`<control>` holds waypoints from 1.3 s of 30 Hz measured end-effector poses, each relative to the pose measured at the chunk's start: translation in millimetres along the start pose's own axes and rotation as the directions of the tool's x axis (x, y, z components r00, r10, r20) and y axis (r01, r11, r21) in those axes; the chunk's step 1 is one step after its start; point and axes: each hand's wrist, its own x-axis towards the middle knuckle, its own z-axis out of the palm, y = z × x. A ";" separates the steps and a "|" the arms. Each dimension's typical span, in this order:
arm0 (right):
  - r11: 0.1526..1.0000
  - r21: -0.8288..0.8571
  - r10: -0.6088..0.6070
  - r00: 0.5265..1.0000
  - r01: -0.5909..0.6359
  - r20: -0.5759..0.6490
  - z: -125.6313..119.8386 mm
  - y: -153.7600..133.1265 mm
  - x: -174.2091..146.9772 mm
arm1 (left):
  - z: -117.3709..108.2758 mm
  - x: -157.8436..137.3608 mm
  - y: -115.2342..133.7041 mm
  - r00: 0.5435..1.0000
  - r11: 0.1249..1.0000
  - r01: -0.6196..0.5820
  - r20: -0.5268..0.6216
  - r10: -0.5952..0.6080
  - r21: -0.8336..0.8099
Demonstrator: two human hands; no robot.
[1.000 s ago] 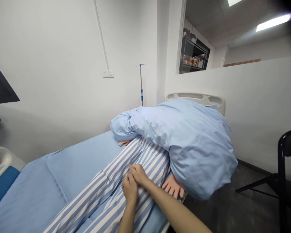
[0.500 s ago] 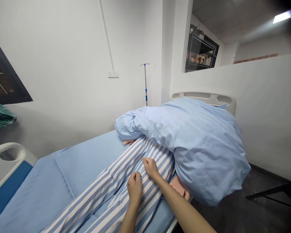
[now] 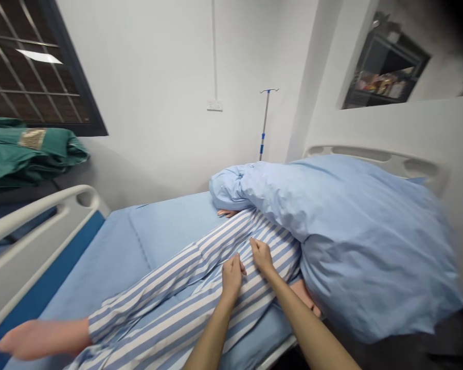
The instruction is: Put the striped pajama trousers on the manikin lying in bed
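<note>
Both of my hands are closed over striped blue-and-white trousers [image 3: 204,303], worn by a figure lying on the bed. My left hand [image 3: 233,273] is curled into a fist above the near thigh. Just to its right and a little farther up, my right hand [image 3: 261,255] is closed too, its fingers bent toward the cloth. Whether either one pinches fabric is hidden. A puffy light-blue quilt [image 3: 343,221] covers the upper body. The figure's far hand [image 3: 227,213] and near hand [image 3: 304,295] show beneath its edge, and one bare foot [image 3: 23,339] lies at lower left.
The bed has a blue sheet [image 3: 170,226], a footboard [image 3: 42,246] at left and a headboard [image 3: 378,154] behind the quilt. Against the wall stands an IV pole [image 3: 264,121]. Green cloth [image 3: 31,154] lies below the barred window [image 3: 34,61].
My view has turned left, bringing more of the footboard, window, green cloth and the bare foot into sight. Both hands stay closed in nearly the same place over the trousers.
</note>
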 end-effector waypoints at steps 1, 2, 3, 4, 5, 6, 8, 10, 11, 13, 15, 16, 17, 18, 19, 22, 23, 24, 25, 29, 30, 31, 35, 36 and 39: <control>1.000 -0.007 -0.002 1.000 0.002 0.003 0.3 0.8 -0.1 | -20.5 -3.1 -0.8 0.999 0.999 0.037 -0.016 -0.037 -0.015; 1.000 -0.014 -0.004 1.000 0.004 0.006 0.5 1.5 -0.3 | -44.5 -7.5 -1.3 0.997 0.997 0.072 -0.030 -0.072 -0.014; 1.000 -0.020 -0.007 1.000 0.007 0.010 0.6 2.2 -0.6 | -71.3 -13.5 -1.4 0.994 0.995 0.100 -0.039 -0.100 0.004; 1.000 -0.025 -0.008 1.000 0.008 0.009 0.5 2.6 -0.9 | -99.9 -20.9 -1.0 0.993 0.993 0.112 -0.053 -0.110 0.042; 1.000 -0.029 -0.007 1.000 0.007 0.007 0.3 2.7 -1.3 | -129.5 -29.5 0.1 0.992 0.990 0.109 -0.074 -0.102 0.094; 0.999 -0.033 -0.004 1.000 0.004 0.004 -0.2 2.5 -1.8 | -158.8 -38.9 1.6 0.991 0.980 0.108 -0.102 -0.092 0.166; 0.999 -0.043 0.007 1.000 -0.006 0.004 -1.2 1.3 -2.4 | -212.6 -58.3 4.7 0.982 0.929 0.116 -0.181 -0.054 0.351; 0.998 -0.056 0.011 1.000 -0.010 0.015 -1.9 -0.2 -2.7 | -253.7 -75.6 5.4 0.959 0.805 0.199 -0.281 -0.042 0.559; 0.998 -0.064 0.008 1.000 -0.007 0.020 -1.9 -1.0 -2.9 | -268.2 -82.8 4.1 0.952 0.763 0.214 -0.305 -0.023 0.610; 0.997 -0.082 -0.004 1.000 0.006 0.024 -1.0 -2.1 -3.2 | -284.8 -93.5 -2.6 0.951 0.751 0.221 -0.308 -0.025 0.622; 0.995 -0.101 -0.013 1.000 0.016 0.023 0.8 -2.7 -3.6 | -288.7 -100.0 -13.7 0.955 0.785 0.218 -0.293 -0.049 0.579; 0.994 -0.110 -0.015 1.000 0.018 0.026 1.8 -2.7 -3.7 | -287.8 -101.9 -20.2 0.954 0.786 0.224 -0.296 -0.054 0.577; 0.993 -0.117 -0.015 0.999 0.019 0.034 2.8 -2.3 -3.6 | -286.0 -103.3 -26.6 0.950 0.767 0.235 -0.309 -0.051 0.597; 0.992 -0.121 -0.014 0.999 0.020 0.051 3.4 -1.6 -3.1 | -284.1 -104.2 -32.5 0.942 0.731 0.258 -0.333 -0.044 0.632; 0.992 -0.121 -0.012 0.997 0.021 0.073 3.8 -0.5 -2.2 | -282.3 -104.7 -37.7 0.930 0.687 0.290 -0.366 -0.038 0.666; 0.993 -0.115 0.004 0.990 0.012 0.139 3.5 1.9 3.4 | -280.2 -105.0 -46.7 0.887 0.595 0.403 -0.457 -0.067 0.695; 0.993 -0.118 0.012 0.989 0.005 0.148 4.0 0.6 5.5 | -280.2 -104.8 -47.8 0.878 0.584 0.427 -0.472 -0.083 0.691; 0.993 -0.121 0.019 0.989 -0.001 0.149 5.8 -3.0 6.8 | -280.4 -104.7 -48.1 0.876 0.575 0.433 -0.474 -0.088 0.694; 0.993 -0.120 0.021 0.989 -0.003 0.146 9.5 -9.7 6.6 | -280.4 -104.6 -47.9 0.879 0.566 0.429 -0.469 -0.085 0.703; 0.998 0.044 -0.052 0.974 0.044 0.220 52.7 -73.4 -26.5 | -278.7 -104.7 -45.8 0.899 0.531 0.390 -0.436 -0.043 0.752; 0.991 0.124 -0.077 0.966 0.047 0.248 70.7 -96.8 -44.8 | -278.4 -104.8 -45.8 0.897 0.532 0.392 -0.441 -0.039 0.751; 0.978 0.204 -0.106 0.949 0.045 0.296 90.4 -121.2 -66.5 | -278.3 -104.9 -46.4 0.892 0.537 0.397 -0.450 -0.036 0.744; 0.908 0.417 -0.257 0.837 0.038 0.483 165.2 -202.8 -159.3 | -283.3 -106.2 -56.9 0.892 0.587 0.360 -0.453 0.014 0.726; 0.902 0.430 -0.271 0.814 0.029 0.513 178.2 -214.2 -177.0 | -285.4 -106.8 -61.3 0.895 0.608 0.334 -0.445 0.036 0.721; 0.906 0.423 -0.252 0.831 0.022 0.495 198.4 -224.5 -205.2 | -290.3 -109.4 -73.9 0.882 0.676 0.259 -0.455 0.126 0.689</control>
